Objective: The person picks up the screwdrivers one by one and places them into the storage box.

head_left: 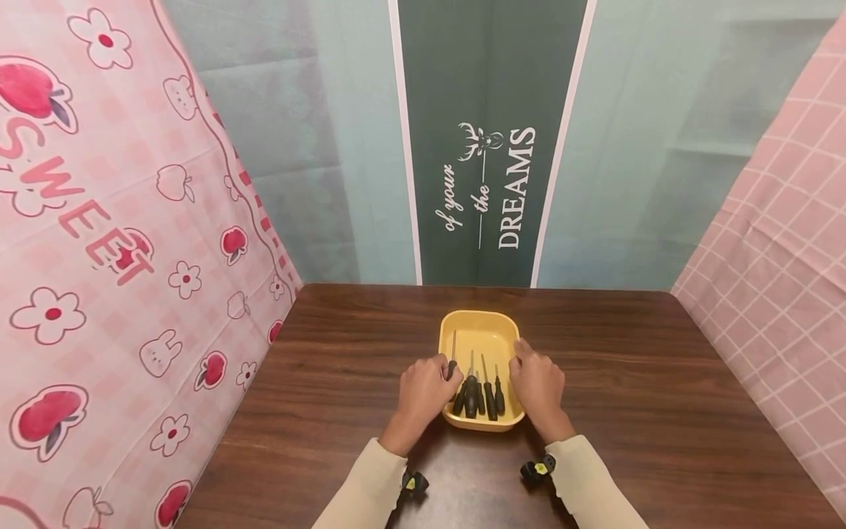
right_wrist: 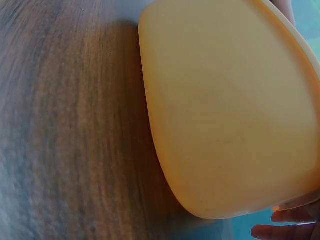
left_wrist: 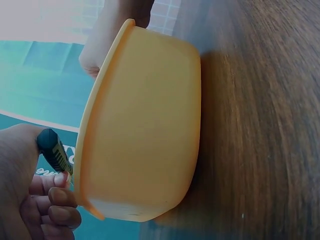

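Note:
A yellow plastic tray [head_left: 479,425] sits on the table, with several black-handled screwdrivers [head_left: 471,397] lying in its near half, shafts pointing away. At its left rim, my left hand [head_left: 428,386] pinches a screwdriver [left_wrist: 54,149] by its dark handle between thumb and curled fingers. This screwdriver's thin shaft points away over the tray in the head view. My right hand [head_left: 538,382] grips the tray's right rim. In the right wrist view the tray's outer wall [right_wrist: 225,110] fills much of the picture, and only some right fingers [right_wrist: 285,231] show below it.
The dark wooden table [head_left: 628,382] extends to both sides of the tray. Behind stands a green and teal cloth backdrop [head_left: 476,88] with white lettering. Pink patterned cloths [head_left: 132,323] hang at left and right. Black wrist devices [head_left: 537,470] sit at the sleeve cuffs.

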Tool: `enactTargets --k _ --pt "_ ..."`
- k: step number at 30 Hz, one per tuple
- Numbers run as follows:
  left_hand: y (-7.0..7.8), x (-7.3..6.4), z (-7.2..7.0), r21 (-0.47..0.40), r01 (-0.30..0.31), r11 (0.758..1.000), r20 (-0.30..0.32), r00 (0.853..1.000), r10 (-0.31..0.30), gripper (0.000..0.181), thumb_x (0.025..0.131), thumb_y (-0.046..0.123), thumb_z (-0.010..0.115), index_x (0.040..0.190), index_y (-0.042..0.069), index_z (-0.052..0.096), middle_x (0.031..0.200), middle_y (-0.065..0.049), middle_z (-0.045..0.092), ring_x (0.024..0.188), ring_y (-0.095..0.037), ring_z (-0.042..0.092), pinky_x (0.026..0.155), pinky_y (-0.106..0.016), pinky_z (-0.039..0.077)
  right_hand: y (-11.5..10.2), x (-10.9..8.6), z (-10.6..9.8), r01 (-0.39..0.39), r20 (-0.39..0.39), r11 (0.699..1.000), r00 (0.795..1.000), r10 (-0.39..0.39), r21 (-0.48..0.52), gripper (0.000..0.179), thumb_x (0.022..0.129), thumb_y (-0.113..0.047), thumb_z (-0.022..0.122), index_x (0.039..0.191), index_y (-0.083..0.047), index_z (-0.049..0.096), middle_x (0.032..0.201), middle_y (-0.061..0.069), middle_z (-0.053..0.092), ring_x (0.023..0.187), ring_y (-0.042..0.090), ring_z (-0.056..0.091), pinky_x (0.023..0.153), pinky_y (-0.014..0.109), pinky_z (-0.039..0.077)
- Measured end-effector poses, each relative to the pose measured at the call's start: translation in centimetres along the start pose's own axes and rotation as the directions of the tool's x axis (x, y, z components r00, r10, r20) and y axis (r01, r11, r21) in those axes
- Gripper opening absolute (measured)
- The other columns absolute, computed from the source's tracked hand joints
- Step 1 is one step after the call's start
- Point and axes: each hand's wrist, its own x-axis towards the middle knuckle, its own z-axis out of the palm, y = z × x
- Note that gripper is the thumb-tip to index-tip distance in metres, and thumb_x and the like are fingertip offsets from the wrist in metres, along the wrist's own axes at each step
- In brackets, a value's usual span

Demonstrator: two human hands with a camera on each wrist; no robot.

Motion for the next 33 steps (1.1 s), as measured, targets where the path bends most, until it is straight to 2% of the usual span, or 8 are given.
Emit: enactTargets --k 5,11,21,28,31,33 --pt "0.14 -0.09 0.11 -0.009 0.0 1.0 0.029 1.0 0.0 0.039 0.087 0.034 0.066 0.059 0.022 0.042 0.05 0.012 0.034 0.047 -0.007 0.038 0.045 -0.025 0.033 0.03 -0.22 0.06 -0.008 0.016 1.0 1.0 0.008 0.002 0.035 0.092 -0.011 0.061 0.125 -0.006 0.072 0.07 0.016 0.065 0.045 0.023 0.041 0.043 0.044 0.039" --pt "0.42 0.25 -0.02 -0.038 -0.003 0.999 0.033 0.999 0.004 0.038 0.088 0.034 0.064 0.06 0.022 0.042 0.05 0.012 0.034 0.047 -0.007 0.038 0.046 -0.024 0.033 -0.07 -0.12 0.12 -0.008 0.004 1.0 1.0 0.008 0.009 0.029 0.091 -0.011 0.061 0.118 -0.007 0.072 0.061 0.012 0.056 0.045 0.025 0.042 0.044 0.046 0.039" --pt "0.69 0.52 0.17 -0.048 -0.012 0.999 0.053 0.999 0.014 0.039 0.089 0.032 0.065 0.06 0.022 0.042 0.05 0.012 0.033 0.048 -0.006 0.039 0.048 -0.024 0.035 0.02 0.08 0.24 0.013 -0.019 1.0 1.0 -0.013 -0.002 0.033 0.089 -0.008 0.061 0.12 -0.005 0.073 0.069 0.017 0.065 0.043 0.023 0.038 0.04 0.044 0.036" --pt "0.83 0.52 0.24 -0.033 -0.025 0.999 0.056 0.998 0.027 0.039 0.089 0.032 0.066 0.06 0.021 0.042 0.051 0.012 0.034 0.048 -0.007 0.039 0.048 -0.024 0.035 -0.01 0.09 0.16 0.018 -0.021 1.0 1.0 -0.017 0.001 0.032 0.09 -0.008 0.061 0.119 -0.006 0.073 0.058 0.012 0.054 0.042 0.022 0.037 0.04 0.041 0.034" --pt "0.91 0.56 0.28 -0.025 -0.036 0.999 0.056 0.998 0.038 0.039 0.089 0.032 0.066 0.06 0.021 0.042 0.05 0.012 0.033 0.048 -0.008 0.04 0.047 -0.025 0.035 0.0 0.07 0.01 0.011 -0.013 1.0 1.0 -0.011 0.002 0.033 0.091 -0.009 0.061 0.121 -0.006 0.073 0.068 0.016 0.065 0.043 0.022 0.038 0.041 0.041 0.035" --pt "0.96 0.57 0.3 -0.019 -0.04 0.999 0.059 0.997 0.041 0.039 0.088 0.032 0.066 0.059 0.021 0.042 0.05 0.011 0.033 0.048 -0.008 0.04 0.047 -0.025 0.035 0.04 0.06 -0.07 0.006 -0.004 1.0 1.0 -0.006 0.001 0.035 0.092 -0.01 0.061 0.124 -0.006 0.072 0.088 0.019 0.073 0.043 0.022 0.038 0.041 0.041 0.035"
